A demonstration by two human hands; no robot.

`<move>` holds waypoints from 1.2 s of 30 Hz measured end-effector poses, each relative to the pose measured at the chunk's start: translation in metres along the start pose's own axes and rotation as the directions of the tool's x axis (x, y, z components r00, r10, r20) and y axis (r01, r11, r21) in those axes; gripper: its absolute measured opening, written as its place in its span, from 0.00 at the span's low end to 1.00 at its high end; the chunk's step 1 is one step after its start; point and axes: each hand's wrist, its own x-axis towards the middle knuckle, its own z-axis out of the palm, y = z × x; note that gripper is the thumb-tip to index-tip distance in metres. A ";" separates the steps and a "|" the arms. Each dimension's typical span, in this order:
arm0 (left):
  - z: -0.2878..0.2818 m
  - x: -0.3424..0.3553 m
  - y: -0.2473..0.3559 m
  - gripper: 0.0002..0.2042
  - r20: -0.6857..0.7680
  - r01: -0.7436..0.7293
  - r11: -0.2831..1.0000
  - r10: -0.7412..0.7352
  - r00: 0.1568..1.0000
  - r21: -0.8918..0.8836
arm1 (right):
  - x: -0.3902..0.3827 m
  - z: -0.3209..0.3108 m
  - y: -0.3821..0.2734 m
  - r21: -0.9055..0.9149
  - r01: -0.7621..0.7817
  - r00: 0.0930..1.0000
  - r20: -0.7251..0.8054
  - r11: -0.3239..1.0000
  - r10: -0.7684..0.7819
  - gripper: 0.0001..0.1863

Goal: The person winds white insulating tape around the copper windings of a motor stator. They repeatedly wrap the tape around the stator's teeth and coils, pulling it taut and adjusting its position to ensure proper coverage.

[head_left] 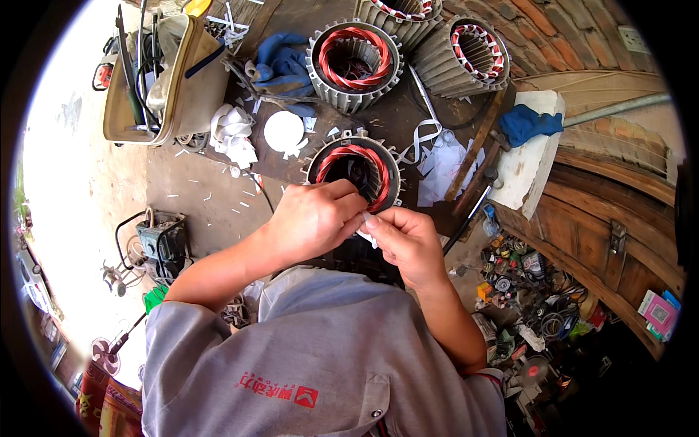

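Note:
A motor stator [389, 171] with a ring of red winding bundles stands right in front of me, its finned metal rim facing up. Over its near edge my left hand [318, 218] is closed, fingers curled and pinched at a small white strip [373, 240]. My right hand [406, 242] meets it from the right, thumb and forefinger closed on the same strip, which looks like insulating paper. The curled fingers hide part of the strip and the stator's near side. Both hands almost touch at the fingertips.
Behind stand a second red-wound stator [354, 67] and further finned stators [477, 58]. Blue gloves [282, 67], a white roll [284, 131], paper sheets [445, 169] and a tool bin [191, 87] surround the work. A white block [535, 156] is at right; motor parts [542, 291] clutter the floor.

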 end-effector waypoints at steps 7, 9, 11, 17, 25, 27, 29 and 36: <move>0.003 0.028 -0.004 0.05 0.305 -0.022 0.932 -0.096 0.948 0.361 | 0.009 0.001 0.019 -0.024 0.053 0.998 -0.016 0.998 -0.054 0.09; 0.005 0.030 -0.004 0.05 0.320 -0.024 0.928 -0.104 0.942 0.373 | 0.011 0.001 0.026 0.005 0.046 0.998 -0.030 0.999 -0.046 0.09; 0.001 0.027 -0.008 0.05 0.323 -0.026 0.944 -0.087 0.942 0.329 | 0.007 0.001 0.026 0.000 0.096 0.995 -0.012 0.995 -0.096 0.10; -0.015 0.015 -0.006 0.07 0.291 -0.129 0.989 0.104 0.951 0.068 | -0.024 0.002 0.043 0.044 0.138 0.990 -0.016 0.989 -0.138 0.10; -0.006 0.013 -0.009 0.08 0.251 -0.265 0.956 0.227 0.941 0.127 | -0.035 0.007 0.070 -0.023 0.212 0.972 -0.102 0.977 -0.213 0.10; -0.007 0.014 -0.009 0.09 0.254 -0.288 0.947 0.246 0.936 0.145 | -0.035 0.008 0.064 -0.039 0.235 0.962 -0.132 0.971 -0.238 0.11; -0.006 0.013 -0.008 0.10 0.219 -0.319 0.932 0.279 0.935 0.174 | -0.039 0.011 0.084 -0.091 0.293 0.939 -0.161 0.952 -0.304 0.11; 0.010 0.001 -0.013 0.11 0.175 -0.431 0.888 0.404 0.898 0.158 | -0.024 0.007 0.109 -0.187 0.341 0.917 -0.147 0.921 -0.369 0.11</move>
